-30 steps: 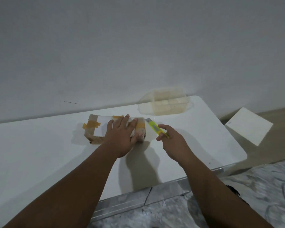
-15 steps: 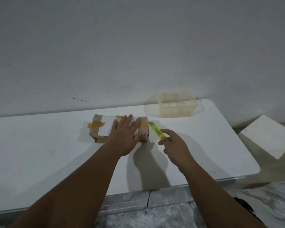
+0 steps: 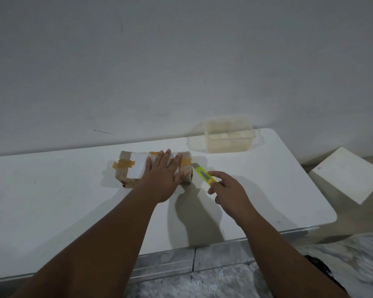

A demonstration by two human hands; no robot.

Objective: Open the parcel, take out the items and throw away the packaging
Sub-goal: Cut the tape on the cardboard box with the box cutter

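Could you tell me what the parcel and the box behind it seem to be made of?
The brown taped parcel looks like matt cardboard, with glossy tan tape strips and a white paper label. The clear rectangular box seems to be translucent plastic: its pale contents show through.

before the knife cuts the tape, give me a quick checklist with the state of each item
1. Left hand flat on the parcel, pinning it: ok.
2. Right hand has a grip on the knife: ok.
3. Knife tip at the parcel's right end: ok.
4. Blade out: cannot tell.
5. Left thumb away from the cutting line: not ok, it rests near the tip.
6. Tub out of the way: ok.
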